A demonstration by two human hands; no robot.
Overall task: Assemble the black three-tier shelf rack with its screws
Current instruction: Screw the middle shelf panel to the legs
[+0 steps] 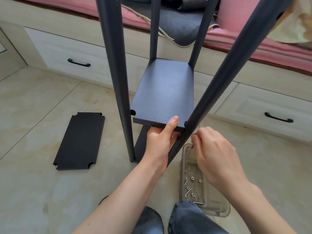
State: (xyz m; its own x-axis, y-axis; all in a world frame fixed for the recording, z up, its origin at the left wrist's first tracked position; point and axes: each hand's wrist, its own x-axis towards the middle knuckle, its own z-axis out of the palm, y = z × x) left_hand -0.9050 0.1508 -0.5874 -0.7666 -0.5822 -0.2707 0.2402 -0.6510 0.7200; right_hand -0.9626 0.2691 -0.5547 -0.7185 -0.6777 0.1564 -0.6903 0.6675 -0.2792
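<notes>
The black rack stands on the floor with its round poles rising past the camera. A black shelf board (165,92) sits between the poles above a lower board (141,144). My left hand (160,141) grips the front edge of that shelf, thumb on top, fingers beneath. My right hand (214,154) pinches a small screw (193,133) against the near right pole (217,85). The near left pole (118,78) stands just left of the shelf. A spare black shelf board (79,141) with notched corners lies flat on the floor to the left.
A beige tray (211,206) with several loose screws and washers lies on the tile floor under my right hand. White drawers with black handles (79,63) run along the back below a pink cushion (263,48). My jeans-clad knees (185,217) fill the bottom.
</notes>
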